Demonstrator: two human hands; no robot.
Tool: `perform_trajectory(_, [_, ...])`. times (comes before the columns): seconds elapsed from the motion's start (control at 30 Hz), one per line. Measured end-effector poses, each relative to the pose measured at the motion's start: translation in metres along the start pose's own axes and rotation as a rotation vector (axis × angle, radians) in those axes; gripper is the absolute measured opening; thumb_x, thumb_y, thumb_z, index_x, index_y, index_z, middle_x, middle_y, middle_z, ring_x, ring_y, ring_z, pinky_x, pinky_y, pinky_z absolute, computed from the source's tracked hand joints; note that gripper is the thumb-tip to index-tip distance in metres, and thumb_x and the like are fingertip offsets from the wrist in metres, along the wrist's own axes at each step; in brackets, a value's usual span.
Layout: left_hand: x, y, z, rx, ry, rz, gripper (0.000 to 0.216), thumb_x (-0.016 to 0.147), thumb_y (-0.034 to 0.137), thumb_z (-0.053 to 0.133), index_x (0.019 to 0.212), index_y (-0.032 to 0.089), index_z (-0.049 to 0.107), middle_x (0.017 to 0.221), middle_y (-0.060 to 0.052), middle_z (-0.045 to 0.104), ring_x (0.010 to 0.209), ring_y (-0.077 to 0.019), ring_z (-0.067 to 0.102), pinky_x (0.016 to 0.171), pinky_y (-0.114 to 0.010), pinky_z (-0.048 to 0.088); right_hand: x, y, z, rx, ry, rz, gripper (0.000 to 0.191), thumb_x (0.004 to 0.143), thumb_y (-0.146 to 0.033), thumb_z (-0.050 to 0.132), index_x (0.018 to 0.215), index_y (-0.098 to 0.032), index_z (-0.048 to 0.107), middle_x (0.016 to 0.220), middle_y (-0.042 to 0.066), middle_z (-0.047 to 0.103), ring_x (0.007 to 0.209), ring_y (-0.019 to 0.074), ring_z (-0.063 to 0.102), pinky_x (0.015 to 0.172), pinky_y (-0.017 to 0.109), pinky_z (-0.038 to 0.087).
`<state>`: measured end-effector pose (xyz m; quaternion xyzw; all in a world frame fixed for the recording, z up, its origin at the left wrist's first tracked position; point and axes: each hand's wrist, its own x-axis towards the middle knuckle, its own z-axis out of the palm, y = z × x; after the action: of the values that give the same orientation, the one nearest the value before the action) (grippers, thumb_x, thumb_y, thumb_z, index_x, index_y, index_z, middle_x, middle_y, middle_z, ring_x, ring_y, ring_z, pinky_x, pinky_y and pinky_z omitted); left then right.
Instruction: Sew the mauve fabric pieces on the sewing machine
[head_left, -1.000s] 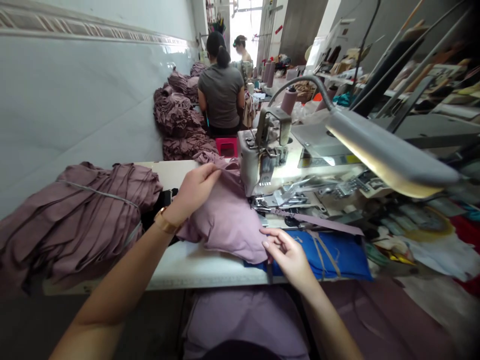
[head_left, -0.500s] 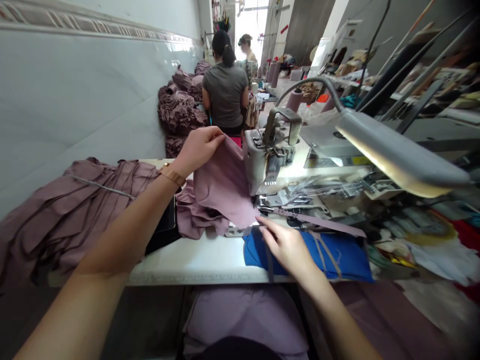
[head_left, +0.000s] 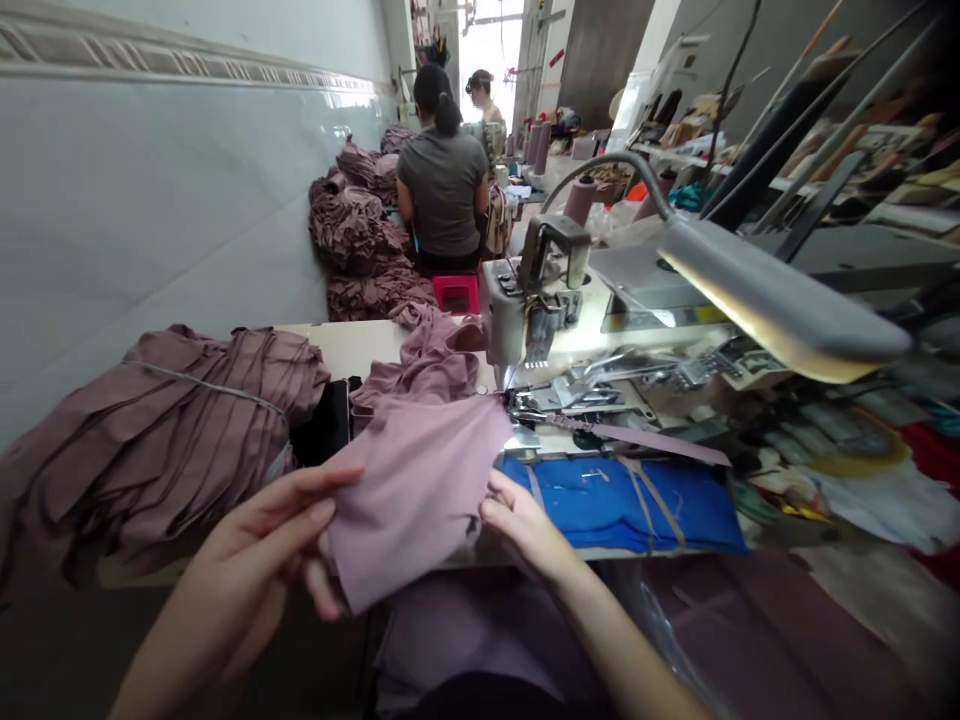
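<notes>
A mauve piece of fabric stretches between my two hands over the table's front edge, its far corner reaching to the needle area of the sewing machine. My left hand pinches its left edge between thumb and fingers. On the right edge, my right hand grips the cloth with thumb and forefinger. More mauve cloth lies bunched behind it, left of the machine head. A narrow mauve strip runs out from the machine's folder to the right.
A tied bundle of mauve pieces rests at the left of the white table. A blue cloth bundle lies below the machine. The lamp hangs at the right. Ahead, a co-worker sits near heaped fabric.
My left hand has come down and toward me, from high beside the machine head to the fabric's near left edge. The fabric now spreads nearer to me. My right hand has shifted slightly nearer and left.
</notes>
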<state>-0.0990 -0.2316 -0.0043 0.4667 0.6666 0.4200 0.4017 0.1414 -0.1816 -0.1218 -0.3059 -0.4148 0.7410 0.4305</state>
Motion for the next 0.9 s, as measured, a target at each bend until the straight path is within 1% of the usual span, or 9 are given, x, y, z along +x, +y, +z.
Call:
perform_trajectory(0.1, [0.006,-0.01,0.001,0.439,0.141,0.178,0.038,0.086,0.037,0.054,0.119,0.022,0.065,0.102,-0.009,0.07,0.068,-0.0221,0.067,0.059,-0.034,0.057,0.007,0.025,0.021,0.145,0.067,0.019,0.034,0.073,-0.045,0.077,0.093,-0.018,0.07,0.086,0.005,0.074,0.081,0.0239,0.069,0.08,0.036,0.054])
perform_trajectory(0.17, [0.028,-0.01,0.017,0.714,0.215,0.465,0.033,0.089,0.029,0.05,0.115,0.019,0.066,0.103,-0.011,0.069,0.086,-0.0273,0.067,0.076,-0.041,0.057,0.006,0.037,0.028,0.127,0.112,0.015,0.032,0.073,-0.041,0.078,0.094,-0.018,0.07,0.089,0.005,0.075,0.086,0.0254,0.069,0.085,0.038,0.052])
perform_trajectory(0.2, [0.04,-0.009,0.03,0.79,0.153,0.647,0.031,0.09,0.025,0.047,0.113,0.018,0.067,0.106,-0.012,0.069,0.096,-0.028,0.065,0.085,-0.043,0.055,0.004,0.04,0.028,0.109,0.128,0.009,0.032,0.073,-0.04,0.078,0.096,-0.018,0.07,0.091,0.006,0.076,0.089,0.0261,0.068,0.088,0.039,0.051])
perform_trajectory(0.27, [0.064,-0.006,0.06,0.809,-0.171,0.995,0.033,0.091,0.016,0.042,0.114,0.018,0.066,0.116,-0.011,0.067,0.112,-0.0253,0.06,0.099,-0.042,0.049,-0.005,0.042,0.025,0.096,0.149,0.003,0.031,0.074,-0.039,0.077,0.097,-0.019,0.071,0.094,0.006,0.076,0.092,0.0272,0.068,0.09,0.04,0.049])
perform_trajectory(0.33, [0.081,-0.005,0.091,0.772,-0.476,1.207,0.038,0.092,0.011,0.04,0.124,0.017,0.06,0.128,-0.01,0.062,0.122,-0.022,0.054,0.108,-0.039,0.043,-0.02,0.035,0.016,0.138,0.143,0.017,0.03,0.075,-0.037,0.077,0.099,-0.019,0.072,0.096,0.006,0.077,0.094,0.0281,0.068,0.09,0.041,0.049])
perform_trajectory(0.37, [0.088,-0.006,0.104,0.761,-0.558,1.261,0.04,0.092,0.01,0.039,0.128,0.016,0.057,0.133,-0.011,0.059,0.126,-0.0219,0.052,0.11,-0.04,0.041,-0.029,0.029,0.011,0.174,0.132,0.037,0.03,0.076,-0.036,0.077,0.1,-0.019,0.072,0.097,0.006,0.077,0.095,0.0286,0.068,0.089,0.041,0.05])
perform_trajectory(0.5, [0.103,-0.013,0.129,0.737,-0.601,1.287,0.044,0.092,0.01,0.04,0.134,0.014,0.051,0.136,-0.013,0.057,0.123,-0.0259,0.051,0.106,-0.045,0.043,-0.056,0.002,-0.014,0.282,0.13,0.146,0.032,0.077,-0.032,0.076,0.106,-0.02,0.072,0.098,0.008,0.077,0.092,0.0281,0.07,0.083,0.039,0.052])
perform_trajectory(0.67, [0.113,-0.018,0.127,0.695,-0.484,1.248,0.039,0.092,0.01,0.04,0.127,0.012,0.058,0.129,-0.012,0.061,0.112,-0.0258,0.052,0.1,-0.044,0.047,-0.051,-0.007,-0.03,0.229,0.184,0.126,0.031,0.077,-0.029,0.078,0.105,-0.017,0.072,0.093,0.007,0.077,0.084,0.0228,0.071,0.078,0.033,0.052])
perform_trajectory(0.9, [0.13,-0.014,0.129,0.703,-0.482,1.228,0.038,0.091,0.008,0.042,0.122,0.015,0.062,0.128,-0.012,0.061,0.117,-0.0265,0.051,0.103,-0.047,0.045,-0.036,-0.004,-0.028,0.214,0.201,0.089,0.032,0.077,-0.031,0.077,0.106,-0.017,0.071,0.094,0.007,0.077,0.086,0.0234,0.071,0.08,0.034,0.052])
